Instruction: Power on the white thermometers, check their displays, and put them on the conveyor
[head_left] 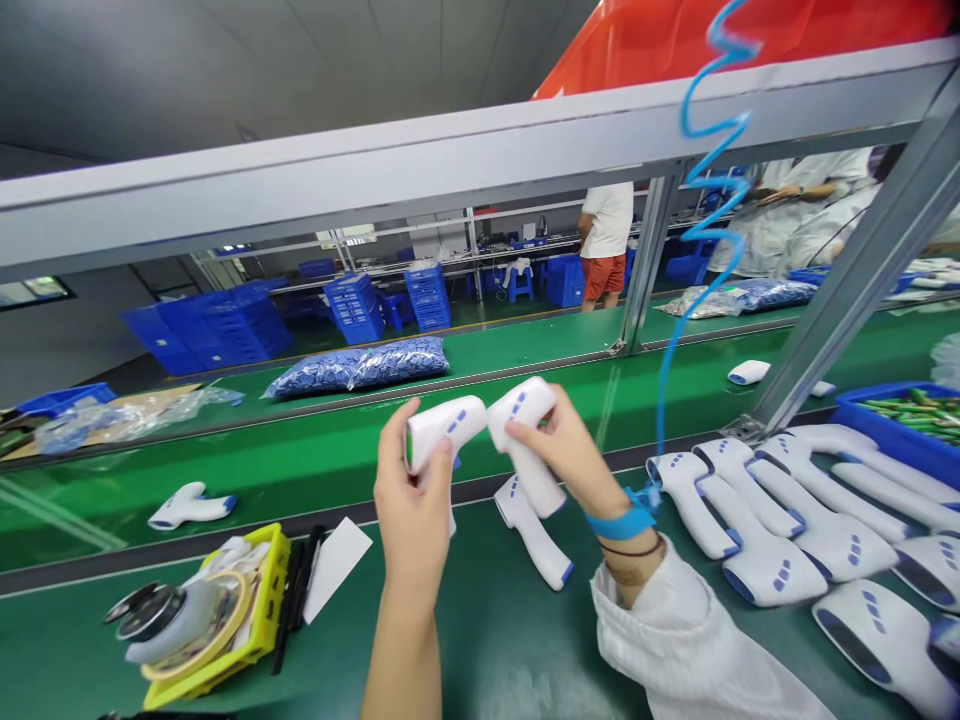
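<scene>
My left hand (412, 500) grips a white infrared thermometer housing (446, 425) with blue dots, and my right hand (566, 455) grips a matching housing (525, 425). The two heads meet or nearly meet above the green belt. Just below my right hand, a further housing (531, 532) lies on the belt. Several more white housings (772, 510) lie in a crowded group to the right. A blue anti-static wrist strap (621, 520) circles my right wrist, its coiled blue cord (712, 180) rising to the overhead frame.
A yellow tray (255, 630) holds a tape roll and a round metal part, with black tools and white paper beside it. A blue crate (892, 430) of green parts stands right. Grey metal frame bars (450, 165) cross above the belts; co-workers stand beyond them.
</scene>
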